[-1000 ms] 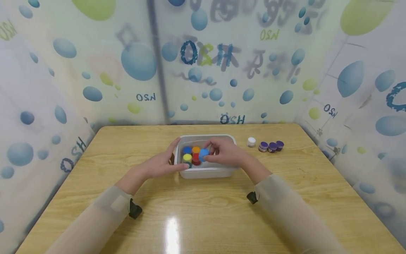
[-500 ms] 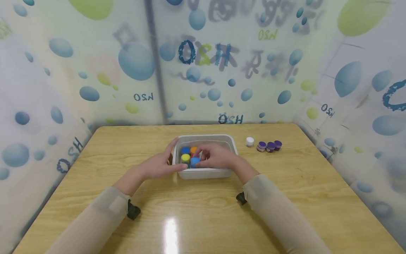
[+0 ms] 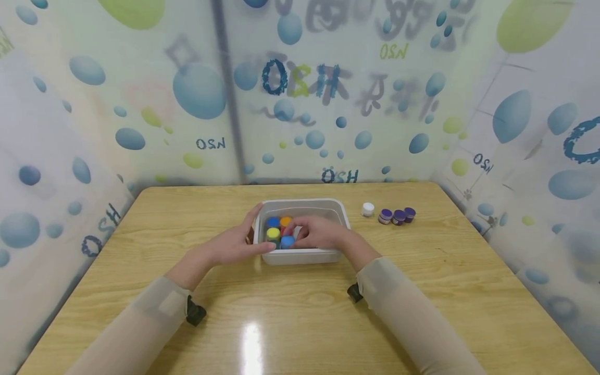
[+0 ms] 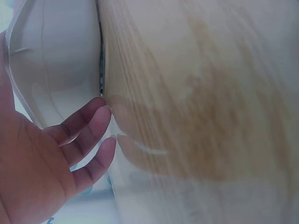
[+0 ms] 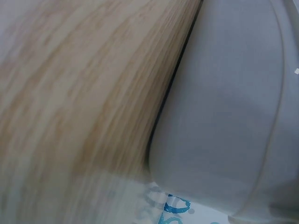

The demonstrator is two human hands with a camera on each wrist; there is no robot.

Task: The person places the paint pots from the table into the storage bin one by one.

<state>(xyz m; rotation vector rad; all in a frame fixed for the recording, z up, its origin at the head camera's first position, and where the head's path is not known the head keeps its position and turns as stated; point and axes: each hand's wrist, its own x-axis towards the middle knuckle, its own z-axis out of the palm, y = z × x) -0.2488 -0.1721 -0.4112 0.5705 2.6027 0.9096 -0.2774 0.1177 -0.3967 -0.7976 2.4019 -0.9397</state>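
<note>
A white plastic bin (image 3: 300,256) stands on the table. My left hand (image 3: 225,247) grips its left end, the thumb over the front rim; in the left wrist view several fingers (image 4: 96,123) curve along its outer wall. My right hand (image 3: 321,233) reaches into the bin, thumb and fingers around a small light-blue-lidded jar (image 3: 287,241) at the front. Beside that jar are a yellow-lidded jar (image 3: 273,234), a dark blue lid (image 3: 273,222) and an orange lid (image 3: 285,222). A red jar behind the fingers is mostly hidden. The right wrist view shows the bin's outer wall (image 5: 224,112), not the fingers.
Right of the bin, a small white-lidded jar (image 3: 367,209) stands on the wooden table (image 3: 300,312). Farther right are three purple-lidded jars (image 3: 398,217) close together. Walls with a bubble print (image 3: 199,92) enclose the table's back and sides.
My right hand has moved left and down with the light-blue-lidded jar, lowering it into the bin's front beside the yellow-lidded one. My left hand keeps its place on the bin.
</note>
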